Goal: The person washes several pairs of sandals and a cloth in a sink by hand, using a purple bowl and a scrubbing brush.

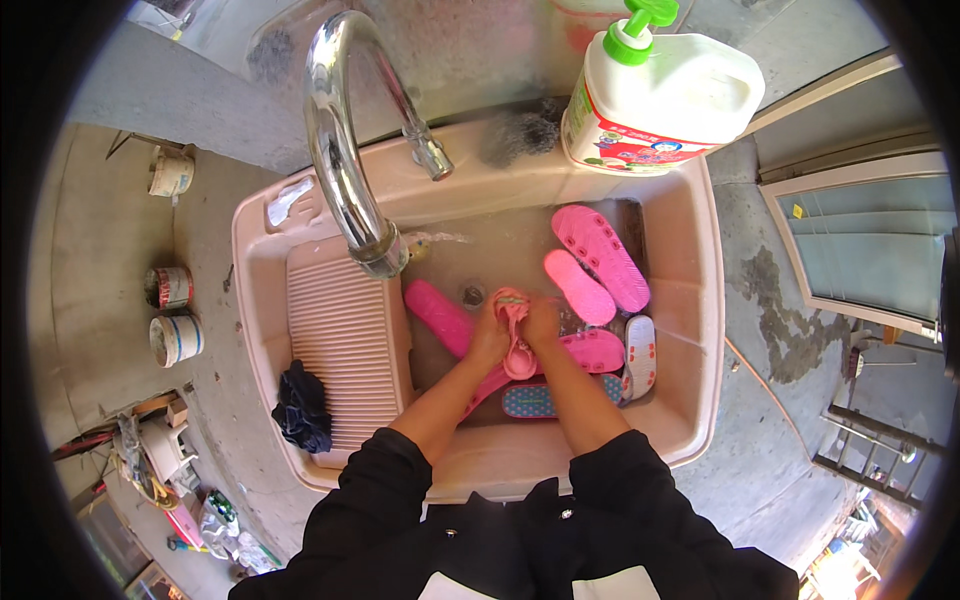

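Over the basin of a pinkish utility sink [716,300], my left hand [490,334] and my right hand [540,322] grip a small pink sandal [519,364] from both sides. Its upper part is partly covered by my fingers. Below and around my hands lie a bright pink slipper [441,316], another pink slipper [596,351] and a blue polka-dot slipper [525,401], the last partly behind my right forearm. Toward the basin's right wall, a large pink slipper [600,259] lies sole up beside a smaller pink one [580,287]. A white slipper [640,356] leans in the corner.
A chrome faucet [334,142] arches over the left side. The ribbed washboard [341,337] carries a dark wet cloth [302,409]. A white pump bottle [660,97] stands on the back rim near a dark scouring pad [529,139]. The drain [472,295] shows left of my hands.
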`<state>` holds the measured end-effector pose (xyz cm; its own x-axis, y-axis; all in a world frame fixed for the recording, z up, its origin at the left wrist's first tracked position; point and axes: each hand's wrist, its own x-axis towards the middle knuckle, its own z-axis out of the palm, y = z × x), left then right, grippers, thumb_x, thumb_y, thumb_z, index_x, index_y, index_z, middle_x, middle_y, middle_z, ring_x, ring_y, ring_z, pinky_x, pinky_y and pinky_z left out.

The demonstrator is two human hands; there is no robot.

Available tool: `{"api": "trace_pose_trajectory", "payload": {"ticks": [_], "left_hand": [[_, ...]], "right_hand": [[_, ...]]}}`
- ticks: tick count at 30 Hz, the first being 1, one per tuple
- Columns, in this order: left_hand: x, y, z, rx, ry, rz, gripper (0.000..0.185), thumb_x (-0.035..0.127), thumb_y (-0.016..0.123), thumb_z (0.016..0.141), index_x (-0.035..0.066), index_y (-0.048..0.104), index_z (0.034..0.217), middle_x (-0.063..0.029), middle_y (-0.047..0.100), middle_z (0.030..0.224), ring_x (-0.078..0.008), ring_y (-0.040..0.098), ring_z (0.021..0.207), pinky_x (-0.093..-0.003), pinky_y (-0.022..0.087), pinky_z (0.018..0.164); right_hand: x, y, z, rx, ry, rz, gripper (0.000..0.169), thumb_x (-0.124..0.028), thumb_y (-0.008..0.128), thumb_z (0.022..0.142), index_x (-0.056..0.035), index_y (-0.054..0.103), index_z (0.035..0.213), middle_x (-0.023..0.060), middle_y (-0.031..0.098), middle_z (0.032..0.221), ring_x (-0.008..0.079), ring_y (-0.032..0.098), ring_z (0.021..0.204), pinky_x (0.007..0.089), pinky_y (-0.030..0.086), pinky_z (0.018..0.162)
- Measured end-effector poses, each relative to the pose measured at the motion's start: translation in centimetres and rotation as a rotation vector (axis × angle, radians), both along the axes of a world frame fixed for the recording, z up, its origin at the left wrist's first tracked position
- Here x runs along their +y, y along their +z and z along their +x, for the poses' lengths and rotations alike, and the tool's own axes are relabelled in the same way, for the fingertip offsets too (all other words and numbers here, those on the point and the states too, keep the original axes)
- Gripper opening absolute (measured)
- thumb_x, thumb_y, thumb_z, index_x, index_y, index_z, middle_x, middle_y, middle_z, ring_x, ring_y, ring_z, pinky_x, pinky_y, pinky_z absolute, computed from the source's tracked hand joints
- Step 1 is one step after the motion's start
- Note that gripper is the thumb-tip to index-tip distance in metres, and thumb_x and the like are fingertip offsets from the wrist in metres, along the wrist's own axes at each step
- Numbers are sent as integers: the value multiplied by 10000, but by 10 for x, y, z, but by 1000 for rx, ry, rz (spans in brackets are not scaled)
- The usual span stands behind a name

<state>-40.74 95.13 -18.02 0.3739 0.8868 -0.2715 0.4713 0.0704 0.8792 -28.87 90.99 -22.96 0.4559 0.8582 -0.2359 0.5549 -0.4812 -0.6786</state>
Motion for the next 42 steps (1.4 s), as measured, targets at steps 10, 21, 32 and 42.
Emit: {"api": "trace_pose_trajectory", "payload": {"ticks": [10,21,32,42], "left_hand": [[33,31,-33,773,-501,528,542,385,599,810,55,532,1234,-218,426,1338,-385,325,1294,-653,99,1055],[80,55,-12,1053,-1415,248,617,595,623,742,102,627,1112,-133,658,1027,-309,598,1037,-517,420,901],[94,115,-10,810,-717,206,388,282,658,809,53,566,1109,-185,665,919,-321,659,870,-456,512,742],[68,108,-40,-357,122,-363,341,266,526,943,15,551,1173,-229,628,1011,-314,617,881,-363,467,821]], "right_hand": [[2,-8,38,7,246,-143,374,-131,697,712,-48,589,1060,193,644,915,339,626,892,429,492,751],[34,-27,28,506,-55,339,517,-10,671,683,-20,504,1172,195,617,1044,378,584,966,437,484,820],[-4,95,69,-51,139,-70,356,-144,553,823,10,535,1143,261,609,976,413,586,897,466,473,808],[5,150,26,689,-201,270,345,-244,577,913,36,561,1113,108,649,960,204,627,856,347,496,749]]}}
